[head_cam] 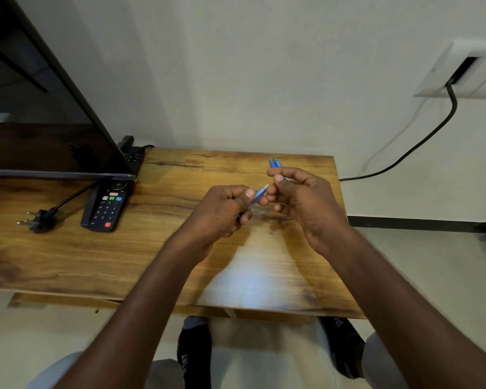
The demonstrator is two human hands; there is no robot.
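Over the right half of a wooden table [68, 256], my left hand [222, 211] grips a thin blue pen [257, 195], its pale tip pointing up and right. My right hand [300, 200] is close beside it, with thumb and fingers curled around blue pens [275, 162] whose ends stick out above the hand toward the wall. The fingertips of both hands nearly meet at the tip of the left pen. Most of each pen is hidden inside the hands.
A black remote control [107, 204] lies at the left under the corner of a dark TV screen [40, 113]. A loose black plug [38, 219] with its cord lies further left. A black cable [421, 141] runs from a wall box [458, 71] to the table's right edge.
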